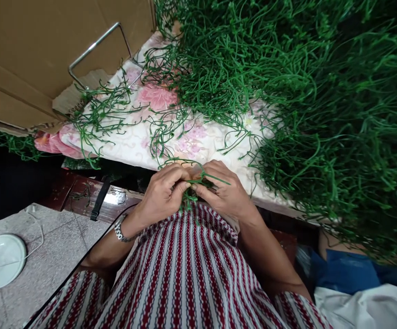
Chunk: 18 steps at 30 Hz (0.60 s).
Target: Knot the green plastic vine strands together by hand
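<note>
My left hand (164,189) and my right hand (226,189) meet in front of my waist, at the near edge of the flowered cloth (123,148). Both are closed, thumbs and fingers pinching a thin green stem (215,177) that looks like part of an artificial plant. One end of it sticks out over the right fingers. Small green sprigs (189,201) hang below the fingertips, and a curved strand (181,160) loops above the left hand. The exact joint between the fingertips is partly hidden.
A large heap of green stems (349,119) covers the right and back. Looser stems (105,109) lie on the cloth at left, beside a cardboard box (64,36) and a bent metal bar (93,45). A white round object with a cord (16,249) sits on the floor.
</note>
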### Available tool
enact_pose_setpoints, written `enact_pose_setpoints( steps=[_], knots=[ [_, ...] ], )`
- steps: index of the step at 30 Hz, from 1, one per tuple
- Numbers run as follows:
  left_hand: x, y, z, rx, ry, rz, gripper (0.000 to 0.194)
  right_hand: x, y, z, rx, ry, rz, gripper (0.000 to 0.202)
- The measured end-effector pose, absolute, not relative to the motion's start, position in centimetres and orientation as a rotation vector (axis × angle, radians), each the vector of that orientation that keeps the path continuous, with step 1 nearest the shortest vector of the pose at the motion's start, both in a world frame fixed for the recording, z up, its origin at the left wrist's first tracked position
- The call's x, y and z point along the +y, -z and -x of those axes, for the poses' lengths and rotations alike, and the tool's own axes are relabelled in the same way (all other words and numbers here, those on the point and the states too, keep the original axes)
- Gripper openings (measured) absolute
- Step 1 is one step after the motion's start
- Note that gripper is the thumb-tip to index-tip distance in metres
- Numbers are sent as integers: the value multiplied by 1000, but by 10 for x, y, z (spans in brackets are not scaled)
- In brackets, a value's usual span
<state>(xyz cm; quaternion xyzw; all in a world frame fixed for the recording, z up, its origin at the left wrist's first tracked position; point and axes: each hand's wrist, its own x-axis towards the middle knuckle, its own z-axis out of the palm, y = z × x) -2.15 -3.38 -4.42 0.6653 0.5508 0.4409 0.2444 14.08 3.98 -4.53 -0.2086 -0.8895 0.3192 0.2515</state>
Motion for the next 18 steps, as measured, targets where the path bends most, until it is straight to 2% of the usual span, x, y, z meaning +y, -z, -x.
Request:
enact_pose_setpoints(
  steps=[8, 14, 18],
  knots=[
    [-33, 36, 28, 1555, -1002, -1974, 10, 46, 36, -144, -2623, -575, 535, 15],
    [-30, 36, 29, 1510, -963, -1865, 4, 41, 45, -139, -2509, -732, 529, 9],
    [-29, 37, 30, 1448, -984, -1879, 10, 41, 46, -141, -2507, -824, 467, 9]
  ],
)
